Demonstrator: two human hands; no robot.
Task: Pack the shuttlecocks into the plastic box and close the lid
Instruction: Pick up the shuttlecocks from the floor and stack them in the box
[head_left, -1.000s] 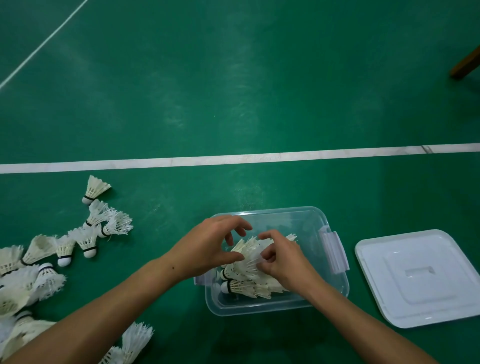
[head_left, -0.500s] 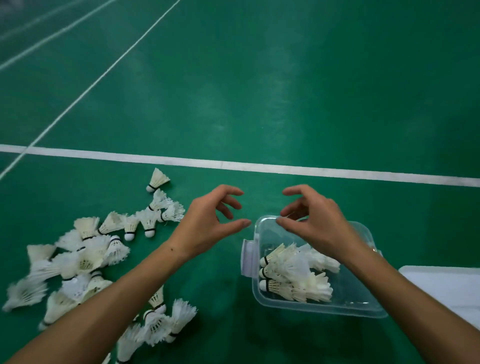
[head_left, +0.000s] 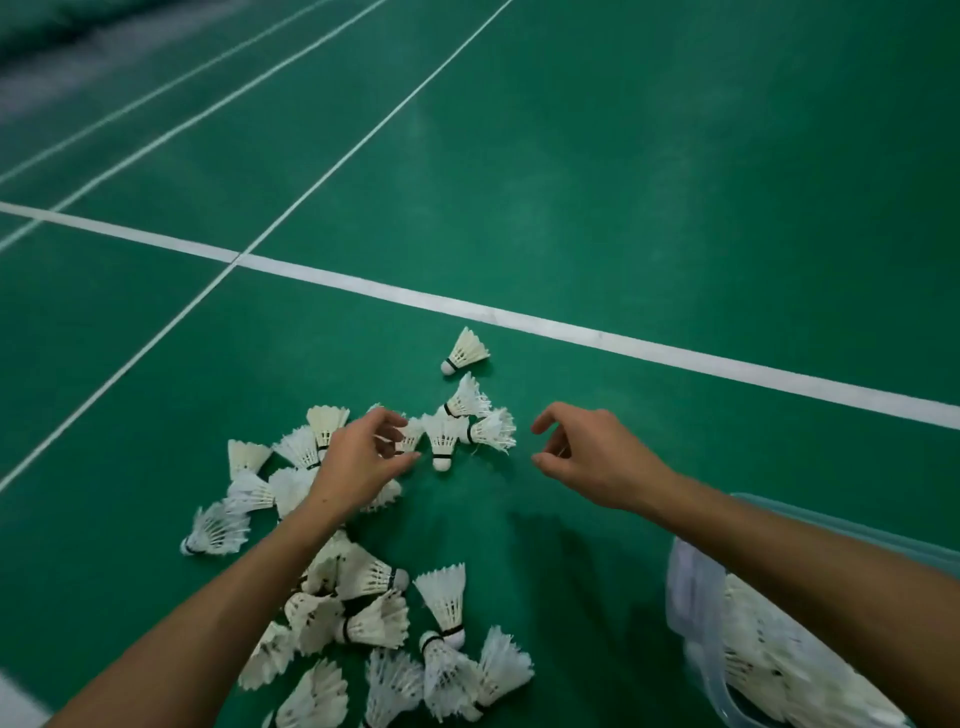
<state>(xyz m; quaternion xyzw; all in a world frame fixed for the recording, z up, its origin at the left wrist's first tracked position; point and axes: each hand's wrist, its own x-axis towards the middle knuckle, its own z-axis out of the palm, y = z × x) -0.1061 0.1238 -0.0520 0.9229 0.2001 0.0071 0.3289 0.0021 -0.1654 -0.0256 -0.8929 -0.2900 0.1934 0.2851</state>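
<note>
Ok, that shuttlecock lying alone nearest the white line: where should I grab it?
Pinch the lone shuttlecock low on its feather skirt, just above the black band, coming from above. It lies on its side, cork toward the pile, clear of the others. Both hands look empty.

Green court floor (head_left: 623, 156) w/ white lines. Loose shuttlecocks (head_left: 374, 623) scattered from centre down to 7 o'clock; one lone shuttle (head_left: 465, 352) at 12 o'clock of the pile. Left hand (head_left: 358, 462) over the pile, fingers (head_left: 402, 460) curled, spread, nothing gripped. Right hand (head_left: 597, 457) at 3 o'clock of it, empty, fingers parted. Box (head_left: 696, 613) at 4 o'clock, shuttles inside, partly hidden by right forearm.
</note>
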